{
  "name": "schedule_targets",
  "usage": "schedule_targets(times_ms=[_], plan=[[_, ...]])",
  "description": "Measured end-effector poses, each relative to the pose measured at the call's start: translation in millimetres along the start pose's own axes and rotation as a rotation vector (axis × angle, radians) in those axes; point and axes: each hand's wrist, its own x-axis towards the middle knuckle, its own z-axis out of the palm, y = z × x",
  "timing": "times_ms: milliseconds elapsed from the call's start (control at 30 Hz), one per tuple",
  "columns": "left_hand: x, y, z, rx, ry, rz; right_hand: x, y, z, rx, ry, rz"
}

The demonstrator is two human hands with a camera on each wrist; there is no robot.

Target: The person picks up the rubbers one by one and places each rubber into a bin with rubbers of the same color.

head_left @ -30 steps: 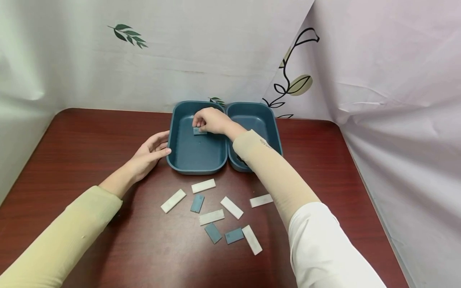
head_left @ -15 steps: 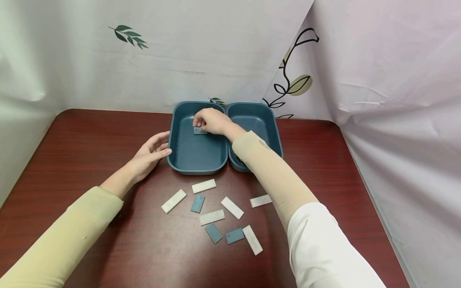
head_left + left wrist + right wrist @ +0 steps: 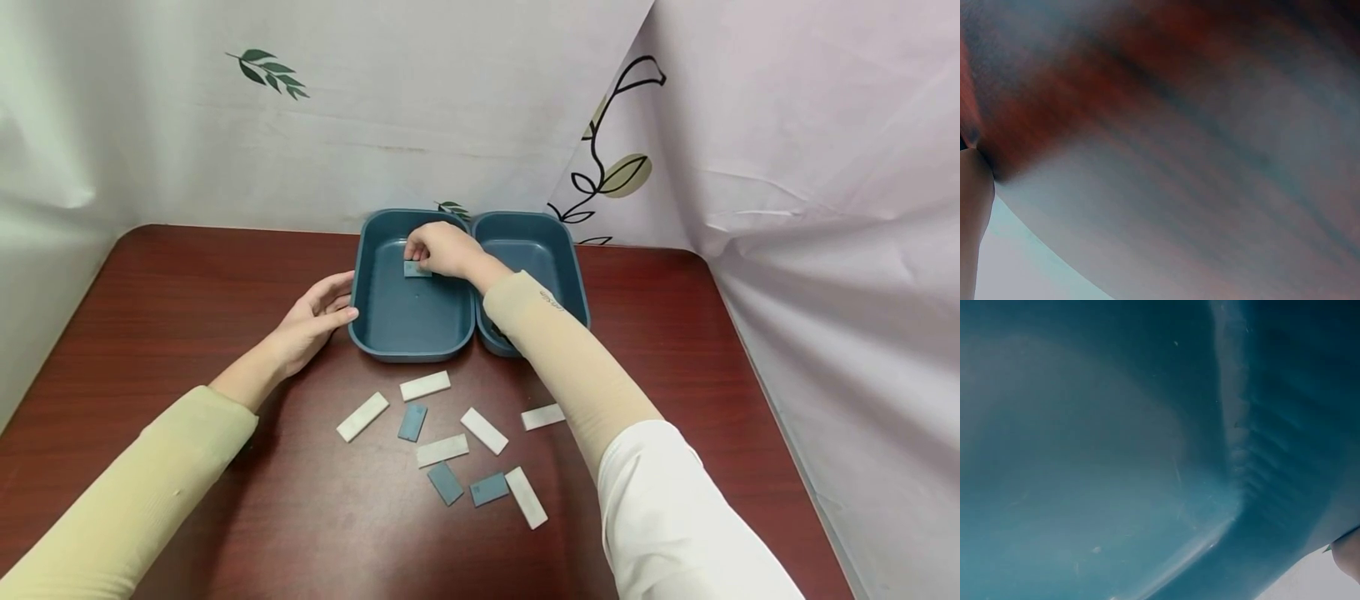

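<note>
In the head view my right hand (image 3: 446, 250) reaches into the left blue tray (image 3: 414, 357) and pinches a small blue-grey rectangular tile (image 3: 412, 269) just over the tray floor or on it; I cannot tell which. Part of the tile is hidden by the fingers. My left hand (image 3: 311, 321) rests against the tray's left outer wall, its fingers extended and the thumb near the rim. The right wrist view shows the blue tray interior (image 3: 1085, 456) and a bit of skin (image 3: 1349, 553) at lower right. The left wrist view is mostly blurred, with a finger (image 3: 974, 212) at its left edge.
Beside the left tray stands a second blue tray (image 3: 528, 218), partly covered by my right forearm. Nearer on the dark red table (image 3: 315, 517) lie several white tiles (image 3: 485, 431) and three blue-grey tiles (image 3: 412, 422). A white patterned curtain (image 3: 375, 108) hangs behind.
Almost nothing differs: the right hand stays in the left tray with the blue-grey tile, and the left hand stays at the tray's side. The view shifts slightly.
</note>
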Motion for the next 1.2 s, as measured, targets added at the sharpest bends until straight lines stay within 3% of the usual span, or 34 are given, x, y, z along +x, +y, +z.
schedule_targets(times_ms=[1200], plan=[[1.0, 0.3, 0.4, 0.004, 0.002, 0.001, 5.0, -2.3, 0.4, -0.074, -0.045, 0.062]])
